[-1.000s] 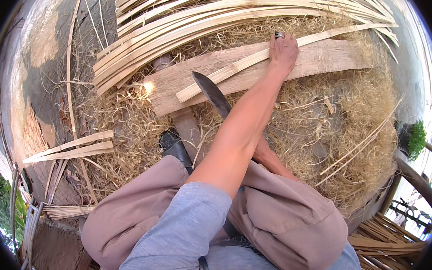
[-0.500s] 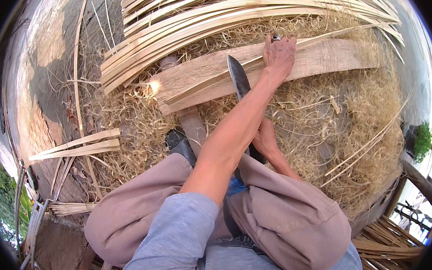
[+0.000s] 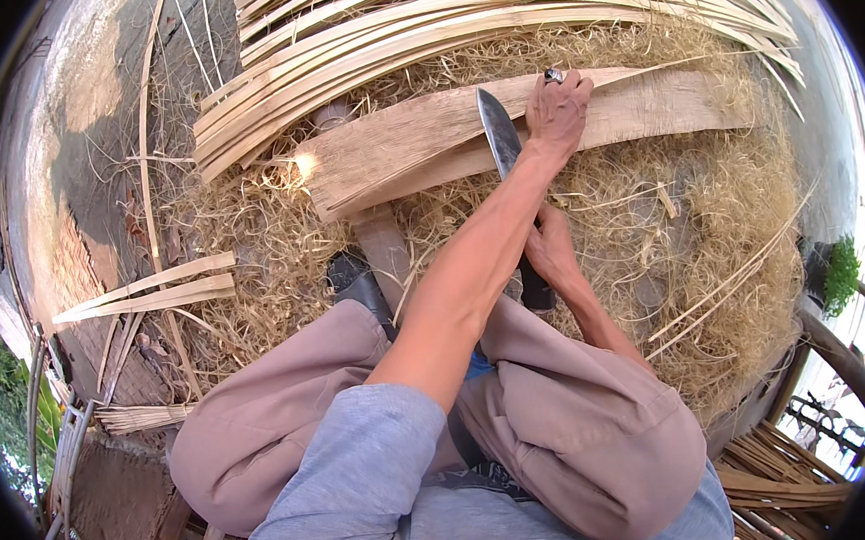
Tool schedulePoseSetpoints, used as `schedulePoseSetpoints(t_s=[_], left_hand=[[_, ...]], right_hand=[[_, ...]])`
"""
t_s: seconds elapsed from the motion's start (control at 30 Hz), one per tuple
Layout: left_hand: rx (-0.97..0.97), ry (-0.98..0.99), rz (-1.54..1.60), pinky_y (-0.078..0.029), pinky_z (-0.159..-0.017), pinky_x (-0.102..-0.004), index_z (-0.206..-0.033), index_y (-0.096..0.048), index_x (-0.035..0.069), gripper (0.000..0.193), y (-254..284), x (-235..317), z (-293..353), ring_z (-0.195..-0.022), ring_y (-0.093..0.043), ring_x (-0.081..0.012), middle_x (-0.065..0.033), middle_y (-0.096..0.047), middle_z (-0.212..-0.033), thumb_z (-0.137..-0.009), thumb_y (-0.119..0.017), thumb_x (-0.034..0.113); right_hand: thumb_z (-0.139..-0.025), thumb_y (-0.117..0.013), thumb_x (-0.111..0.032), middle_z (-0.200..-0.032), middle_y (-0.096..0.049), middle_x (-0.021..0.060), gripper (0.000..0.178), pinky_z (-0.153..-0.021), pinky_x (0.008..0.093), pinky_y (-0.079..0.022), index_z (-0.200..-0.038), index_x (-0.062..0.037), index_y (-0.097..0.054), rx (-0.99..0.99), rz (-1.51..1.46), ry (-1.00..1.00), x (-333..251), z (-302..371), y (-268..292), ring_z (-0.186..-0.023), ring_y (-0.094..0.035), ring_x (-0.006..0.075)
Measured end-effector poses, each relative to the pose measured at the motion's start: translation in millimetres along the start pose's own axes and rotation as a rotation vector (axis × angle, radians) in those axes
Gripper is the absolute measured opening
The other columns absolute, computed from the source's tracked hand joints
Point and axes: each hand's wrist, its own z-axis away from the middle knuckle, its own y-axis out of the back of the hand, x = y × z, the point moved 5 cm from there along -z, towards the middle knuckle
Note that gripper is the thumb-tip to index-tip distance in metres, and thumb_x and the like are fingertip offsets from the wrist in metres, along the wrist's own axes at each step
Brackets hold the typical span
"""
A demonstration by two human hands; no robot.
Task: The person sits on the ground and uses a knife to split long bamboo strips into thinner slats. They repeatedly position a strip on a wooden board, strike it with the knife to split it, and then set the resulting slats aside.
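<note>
My left arm reaches across to the right, over the knife. At its end my left hand (image 3: 557,116), with a ring on one finger, is closed on a thin pale bamboo strip (image 3: 639,73) lying along a wooden board (image 3: 384,143). Nearer to me, my right hand (image 3: 549,247) grips the dark handle of a large knife (image 3: 499,130). The blade points away from me, its tip over the board just left of my left hand. My left forearm hides part of the blade and handle.
Long bamboo strips (image 3: 466,27) lie in a pile beyond the board. Curly shavings (image 3: 692,252) cover the ground around it. Two short strips (image 3: 154,298) lie at the left, and a bundle of sticks (image 3: 778,477) is at the lower right.
My right hand and the knife have moved right and away from me, bringing the blade closer to my left hand. The left hand stays on the strip, its wrist slightly shifted.
</note>
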Motion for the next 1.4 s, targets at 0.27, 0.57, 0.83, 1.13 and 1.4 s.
schedulePoseSetpoints(t_s=[0.27,0.57,0.83,1.13,1.4], left_hand=[[0.08,-0.056,-0.077,-0.051,-0.08,-0.0364,-0.083,-0.063,0.014,0.012,4.7,2.5,-0.7,-0.08,-0.067,-0.0244,-0.0041,-0.065,-0.089,-0.087,-0.059,0.004],[-0.018,-0.019,0.004,-0.053,-0.08,-0.0416,-0.092,-0.065,0.01,0.011,3.6,6.3,0.9,-0.078,-0.067,-0.028,-0.0054,-0.067,-0.091,-0.091,-0.057,0.002],[-0.026,0.019,0.021,-0.053,-0.091,-0.0447,-0.094,-0.062,0.008,0.01,9.1,2.0,1.7,-0.084,-0.069,-0.029,-0.0065,-0.066,-0.093,-0.093,-0.054,0.002],[-0.197,0.103,0.043,-0.044,-0.11,-0.0488,-0.093,-0.067,0.01,0.014,0.9,-7.3,-12.6,-0.084,-0.068,-0.0247,-0.0059,-0.067,-0.089,-0.098,-0.055,0.004],[-0.366,0.261,0.199,-0.016,-0.122,-0.0675,-0.082,-0.067,0.012,0.02,-1.2,-10.4,-37.8,-0.089,-0.066,-0.0223,-0.0047,-0.065,-0.084,-0.101,-0.061,0.016]], right_hand=[[-0.095,-0.067,-0.021,-0.108,-0.07,0.0251,0.037,-0.092,0.045,-0.053,-0.118,0.0074,-0.063,-0.143,0.002,-0.012,-7.4,9.3,-12.5,-0.107,-0.068,0.0348],[-0.1,-0.069,-0.037,-0.083,-0.061,0.0102,0.038,-0.08,0.04,-0.05,-0.097,-0.0004,-0.061,-0.221,-0.37,-0.072,12.9,-3.9,-66.7,-0.084,-0.062,0.0209],[-0.106,-0.061,-0.038,-0.069,-0.046,-0.0018,0.04,-0.062,0.0348,-0.041,-0.082,-0.0082,-0.051,-0.328,-0.296,-0.094,-13.2,-0.5,-99.0,-0.067,-0.045,0.0116],[-0.104,-0.063,-0.044,-0.071,-0.052,0.0001,0.038,-0.058,0.0303,-0.043,-0.099,-0.0062,-0.064,-0.211,0.245,0.41,-47.9,48.9,-127.7,-0.066,-0.051,0.0118],[-0.091,-0.075,-0.021,-0.127,-0.067,0.0192,0.038,-0.094,0.0414,-0.053,-0.121,0.0007,-0.064,0.09,-0.141,0.103,29.1,-5.5,-56.7,-0.117,-0.065,0.0221]])
